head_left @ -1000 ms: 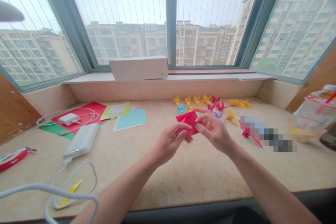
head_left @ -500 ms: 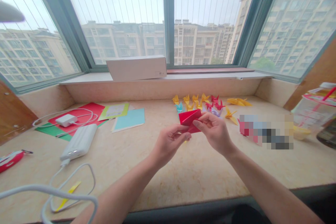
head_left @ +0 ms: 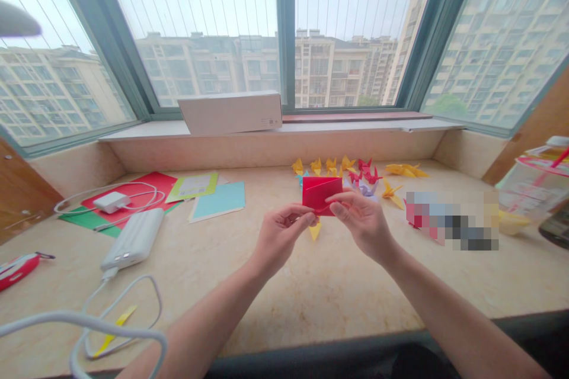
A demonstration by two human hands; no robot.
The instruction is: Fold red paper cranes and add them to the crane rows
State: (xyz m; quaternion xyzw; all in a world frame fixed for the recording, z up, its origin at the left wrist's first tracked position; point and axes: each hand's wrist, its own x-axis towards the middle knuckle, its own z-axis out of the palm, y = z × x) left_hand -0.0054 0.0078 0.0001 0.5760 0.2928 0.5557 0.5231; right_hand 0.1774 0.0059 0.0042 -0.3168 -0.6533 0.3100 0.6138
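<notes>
Here, left hand [head_left: 280,237], right hand [head_left: 368,222] both pinching folded red paper [head_left: 316,192] above beige countertop [head_left: 329,296] beneath windows [head_left: 191,18].

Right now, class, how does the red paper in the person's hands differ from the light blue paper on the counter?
Fold: the red paper is folded, with a slanting flap edge; the light blue paper lies flat.
Support: the left hand and right hand hold the red paper; the light blue paper rests untouched on the counter.
Colour: one is red, the other light blue.
Both show straight edges.
</notes>
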